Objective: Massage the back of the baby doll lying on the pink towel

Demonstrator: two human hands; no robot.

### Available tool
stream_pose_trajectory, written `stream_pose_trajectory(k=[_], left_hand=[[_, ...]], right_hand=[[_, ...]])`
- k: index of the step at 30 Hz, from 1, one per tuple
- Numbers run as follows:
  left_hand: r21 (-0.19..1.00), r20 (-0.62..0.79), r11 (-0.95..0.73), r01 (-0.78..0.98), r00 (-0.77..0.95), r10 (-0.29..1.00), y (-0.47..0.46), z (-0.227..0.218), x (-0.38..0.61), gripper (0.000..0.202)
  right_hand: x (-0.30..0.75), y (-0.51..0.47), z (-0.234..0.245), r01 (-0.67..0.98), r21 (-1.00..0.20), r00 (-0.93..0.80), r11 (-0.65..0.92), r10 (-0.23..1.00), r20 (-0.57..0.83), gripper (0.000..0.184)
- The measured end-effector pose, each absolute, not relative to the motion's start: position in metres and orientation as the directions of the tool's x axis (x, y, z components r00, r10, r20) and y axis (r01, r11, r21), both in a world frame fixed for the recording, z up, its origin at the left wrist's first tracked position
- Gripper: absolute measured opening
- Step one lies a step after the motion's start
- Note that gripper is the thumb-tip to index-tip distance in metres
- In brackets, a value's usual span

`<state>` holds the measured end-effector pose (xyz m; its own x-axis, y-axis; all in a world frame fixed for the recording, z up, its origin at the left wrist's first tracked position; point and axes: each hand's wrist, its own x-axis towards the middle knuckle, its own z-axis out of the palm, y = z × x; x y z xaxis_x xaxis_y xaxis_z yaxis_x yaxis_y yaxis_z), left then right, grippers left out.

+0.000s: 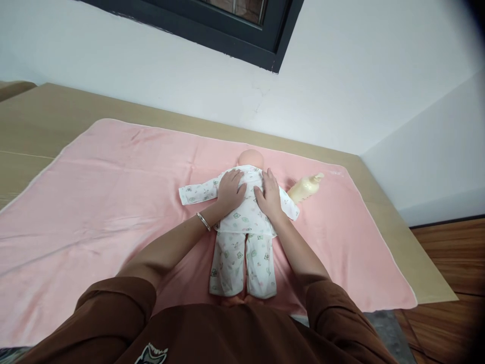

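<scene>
A doll (243, 218) is laid lengthwise on a pink blanket (113, 212), its smooth, rounded head (250, 158) pointed toward the white wall (322, 101). It is dressed in a thin white printed shirt (252, 177) and matching straight-legged trousers (227, 260). The left hand (230, 193) and the right hand (270, 197) are rested flat on the upper part of the shirt, one on each side. On both, the fingers are held nearly together and the thumb is spread away; nothing is gripped. The left wrist is circled by a shiny metal bracelet (203, 221). A pale yellow, rounded bottle (304, 187), apparently plastic, is placed beside the doll's sleeve near the right hand. The blanket, soft, creased and pale-edged, is spread over a light wooden table (49, 108).
</scene>
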<state>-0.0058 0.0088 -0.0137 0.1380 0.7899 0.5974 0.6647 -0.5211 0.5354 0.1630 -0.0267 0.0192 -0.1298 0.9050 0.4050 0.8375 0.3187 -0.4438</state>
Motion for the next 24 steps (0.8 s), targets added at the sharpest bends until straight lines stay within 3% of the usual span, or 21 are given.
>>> stream_pose_trajectory(k=[2, 6, 10, 15, 19, 24], left_hand=[[0.554, 0.598, -0.517, 0.652, 0.12, 0.792, 0.008, -0.014, -0.007, 0.037], [0.575, 0.606, -0.52, 0.632, 0.098, 0.789, 0.007, -0.014, -0.007, 0.036], [0.595, 0.612, -0.529, 0.605, 0.085, 0.786, 0.006, -0.014, -0.007, 0.035], [0.601, 0.602, -0.528, 0.6, 0.096, 0.793, 0.006, -0.013, -0.008, 0.035], [0.597, 0.623, -0.544, 0.589, 0.087, 0.778, 0.008, -0.015, -0.008, 0.034], [0.606, 0.632, -0.548, 0.576, 0.07, 0.772, 0.008, -0.019, -0.008, 0.036]], right_hand=[[0.156, -0.033, 0.024, 0.836, -0.442, -0.144, 0.326, 0.907, 0.396, 0.06], [0.147, -0.042, 0.037, 0.835, -0.433, -0.257, 0.339, 0.937, 0.238, 0.053], [0.152, -0.04, 0.04, 0.835, -0.434, -0.196, 0.338, 0.92, 0.34, 0.054], [0.154, -0.037, 0.033, 0.847, -0.37, -0.28, 0.383, 0.911, 0.303, 0.053], [0.149, -0.04, 0.029, 0.852, -0.351, -0.234, 0.389, 0.881, 0.41, 0.055], [0.149, -0.04, 0.03, 0.817, -0.395, -0.282, 0.42, 0.889, 0.361, 0.052]])
